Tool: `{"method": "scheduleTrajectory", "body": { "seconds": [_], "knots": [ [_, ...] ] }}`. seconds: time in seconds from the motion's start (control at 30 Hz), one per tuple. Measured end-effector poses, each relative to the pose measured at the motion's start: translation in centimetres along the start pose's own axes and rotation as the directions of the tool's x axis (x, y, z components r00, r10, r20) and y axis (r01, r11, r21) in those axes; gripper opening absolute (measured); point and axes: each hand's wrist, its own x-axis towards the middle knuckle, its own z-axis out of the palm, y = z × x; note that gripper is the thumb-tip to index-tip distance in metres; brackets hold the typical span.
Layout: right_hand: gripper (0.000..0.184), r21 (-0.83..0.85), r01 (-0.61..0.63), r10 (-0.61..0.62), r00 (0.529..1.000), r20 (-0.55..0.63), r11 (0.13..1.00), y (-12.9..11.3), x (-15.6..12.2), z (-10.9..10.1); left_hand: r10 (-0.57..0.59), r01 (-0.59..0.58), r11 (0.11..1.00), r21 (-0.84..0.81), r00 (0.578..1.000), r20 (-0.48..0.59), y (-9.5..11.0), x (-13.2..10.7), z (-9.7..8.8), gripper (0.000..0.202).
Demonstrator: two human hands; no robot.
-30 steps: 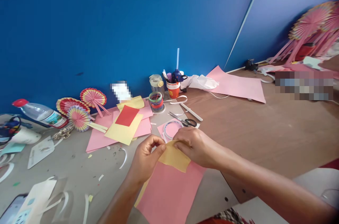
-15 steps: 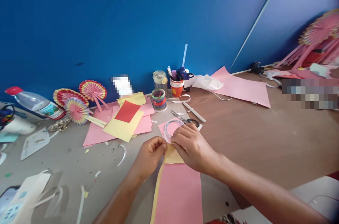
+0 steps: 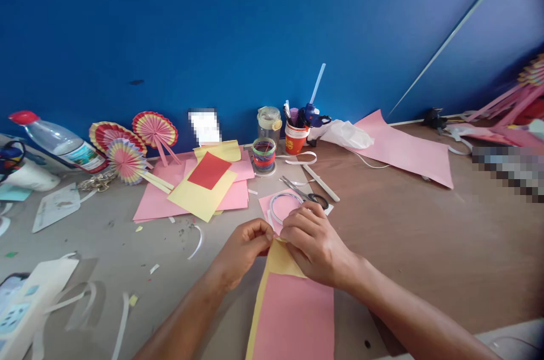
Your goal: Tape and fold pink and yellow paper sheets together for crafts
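A long sheet of pink paper (image 3: 300,314) with a yellow layer along its left side and far end runs from the desk's near edge up to my hands. At its far left corner, my left hand (image 3: 244,249) is closed, with thumb and forefinger pinching the edge. My right hand (image 3: 318,244) has its fingers curled over the same end, closed on the paper close beside the left fingertips. The exact fold beneath the fingers is hidden. Just beyond the right hand lie a roll of tape (image 3: 272,208) on a small pink sheet and a pair of scissors (image 3: 292,184).
Pink, yellow and red papers (image 3: 209,170) are stacked at the back left, beside folded paper fans (image 3: 127,160) and a plastic bottle (image 3: 63,139). A jar of coloured thread (image 3: 264,156) and a red cup of pens (image 3: 296,139) stand against the blue partition. A power strip (image 3: 38,297) lies front left.
The view has turned slightly, so most of the desk items appear shifted to the right. Both hands keep their hold on the paper's far end, with only small finger movement.
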Motion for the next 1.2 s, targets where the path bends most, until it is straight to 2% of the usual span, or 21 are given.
{"method": "scheduleTrajectory", "body": {
  "seconds": [0.1,0.2,0.33,0.67,0.87,1.2],
  "knots": [
    [0.018,-0.019,0.015,-0.014,1.000,0.007,1.000,0.12,0.14,-0.17,-0.010,0.012,0.998,-0.057,1.000,0.028,-0.12,0.13,-0.13,0.021],
    [0.019,-0.052,0.072,-0.071,0.997,0.036,0.996,0.23,0.15,-0.36,-0.070,0.078,0.990,-0.116,0.995,0.072,-0.04,0.22,-0.30,0.025],
    [0.021,-0.050,0.135,-0.132,0.989,0.068,0.990,0.16,0.17,-0.51,-0.098,0.109,0.989,-0.098,0.989,0.110,0.18,0.18,-0.39,0.033],
    [0.020,-0.015,0.208,-0.204,0.968,0.145,0.978,-0.06,0.16,-0.62,-0.135,0.136,0.991,-0.006,0.989,0.066,0.15,0.02,-0.28,0.029],
    [0.020,-0.022,0.253,-0.250,0.963,0.099,0.967,-0.24,0.29,-0.54,-0.161,0.159,0.986,0.043,0.985,0.060,0.38,-0.12,-0.06,0.023],
    [0.022,-0.058,0.256,-0.249,0.963,0.105,0.965,-0.71,-0.12,-0.54,-0.107,0.105,0.993,0.059,0.993,0.044,0.05,-0.03,0.17,0.016]
  ]
}}
